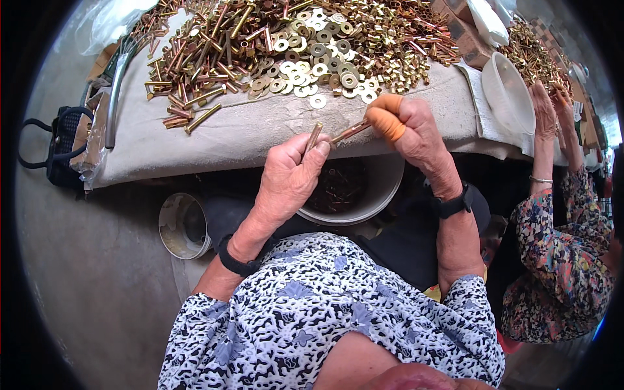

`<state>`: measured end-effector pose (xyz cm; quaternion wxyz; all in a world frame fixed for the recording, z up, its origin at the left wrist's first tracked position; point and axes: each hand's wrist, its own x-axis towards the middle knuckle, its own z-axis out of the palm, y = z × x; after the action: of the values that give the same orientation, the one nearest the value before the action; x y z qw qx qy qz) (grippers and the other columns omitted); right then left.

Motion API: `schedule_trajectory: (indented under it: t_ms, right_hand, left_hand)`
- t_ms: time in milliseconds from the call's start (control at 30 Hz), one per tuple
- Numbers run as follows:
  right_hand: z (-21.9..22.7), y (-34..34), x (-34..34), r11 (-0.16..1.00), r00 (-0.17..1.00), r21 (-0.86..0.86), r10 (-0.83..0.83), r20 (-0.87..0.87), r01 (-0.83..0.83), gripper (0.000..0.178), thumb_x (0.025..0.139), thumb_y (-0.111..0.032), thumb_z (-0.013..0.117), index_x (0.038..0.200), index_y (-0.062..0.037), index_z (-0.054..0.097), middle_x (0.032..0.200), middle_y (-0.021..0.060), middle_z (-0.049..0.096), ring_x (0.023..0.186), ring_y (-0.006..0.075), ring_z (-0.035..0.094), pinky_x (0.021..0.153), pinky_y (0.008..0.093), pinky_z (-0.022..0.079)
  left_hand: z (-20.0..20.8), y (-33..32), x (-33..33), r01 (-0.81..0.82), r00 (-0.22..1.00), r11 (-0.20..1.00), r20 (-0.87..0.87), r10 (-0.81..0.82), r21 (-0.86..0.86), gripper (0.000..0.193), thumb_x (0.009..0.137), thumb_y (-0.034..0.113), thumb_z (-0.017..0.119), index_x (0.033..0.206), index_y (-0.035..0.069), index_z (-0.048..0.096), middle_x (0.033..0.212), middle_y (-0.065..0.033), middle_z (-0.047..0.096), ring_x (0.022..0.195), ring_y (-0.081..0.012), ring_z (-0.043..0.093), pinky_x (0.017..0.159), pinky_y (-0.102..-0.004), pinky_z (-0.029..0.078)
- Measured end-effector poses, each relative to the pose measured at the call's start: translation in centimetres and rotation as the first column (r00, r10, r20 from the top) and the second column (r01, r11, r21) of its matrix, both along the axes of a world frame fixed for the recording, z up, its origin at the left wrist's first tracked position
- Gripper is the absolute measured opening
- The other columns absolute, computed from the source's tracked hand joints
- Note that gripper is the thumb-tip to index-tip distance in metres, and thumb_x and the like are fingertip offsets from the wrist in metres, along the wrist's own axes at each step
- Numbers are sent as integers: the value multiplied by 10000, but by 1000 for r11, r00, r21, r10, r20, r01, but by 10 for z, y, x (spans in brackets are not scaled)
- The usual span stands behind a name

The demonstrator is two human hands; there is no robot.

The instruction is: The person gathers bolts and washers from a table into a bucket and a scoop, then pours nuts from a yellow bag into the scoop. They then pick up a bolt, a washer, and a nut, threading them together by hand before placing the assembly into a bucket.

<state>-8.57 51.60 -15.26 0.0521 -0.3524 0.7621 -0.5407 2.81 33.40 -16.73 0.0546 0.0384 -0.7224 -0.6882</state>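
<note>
Over the near edge of the cloth-covered table, my left hand [291, 170] is closed around a short brass-coloured bolt [313, 135], which stands up between thumb and fingers. My right hand [411, 132], with orange covers on its thumb and a finger, pinches one end of a copper-coloured metal sleeve [351, 132]. The sleeve's other end reaches the tip of my left thumb; whether it touches the bolt cannot be seen. Beyond my hands, flat round washers [299, 77] lie heaped with long bolts [214, 52] on the left and small nuts [396, 68] on the right.
Under the table edge stands a white bucket [383, 195] with metal pieces inside. A smaller bucket [184, 227] is on the floor at left, near a dark bag [62, 140]. At right, a translucent bowl [507, 91] sits beside another person's hands [546, 114] at a second heap.
</note>
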Motion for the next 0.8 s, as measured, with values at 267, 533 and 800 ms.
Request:
schedule_trajectory:
  t_ms: [267, 533, 800]
  right_hand:
    - [-1, -18, 16, 994, 994, -13, 107, -8, -107, 229, 856, -224, 598, 817, -9, 665, 642, 150, 600, 550, 219, 576, 502, 306, 437]
    - [-19, -55, -18, 927, 723, 110, -203, -660, 360, 128, 757, -142, 639, 733, -58, 545, 698, 104, 567, 598, 293, 599, 520, 390, 477]
    - [-16, -39, -6, 948, 707, 105, -147, -691, 299, 124, 756, -140, 648, 747, -60, 554, 664, 92, 526, 593, 286, 576, 508, 372, 467]
  left_hand:
    - [9, -4, 0, 80, 983, 978, 145, -109, 194, 276, 928, 264, 556, 1005, 0, 572, 580, 42, 427, 382, -6, 309, 329, -171, 225]
    - [17, -12, 2, -30, 966, 965, 256, -39, 260, 238, 925, 239, 547, 918, 1, 559, 592, 20, 468, 357, -16, 321, 299, -171, 233]
    - [17, -21, 0, -53, 944, 911, 318, -88, 409, 233, 915, 219, 553, 932, -13, 556, 595, 20, 475, 349, -18, 329, 279, -175, 244]
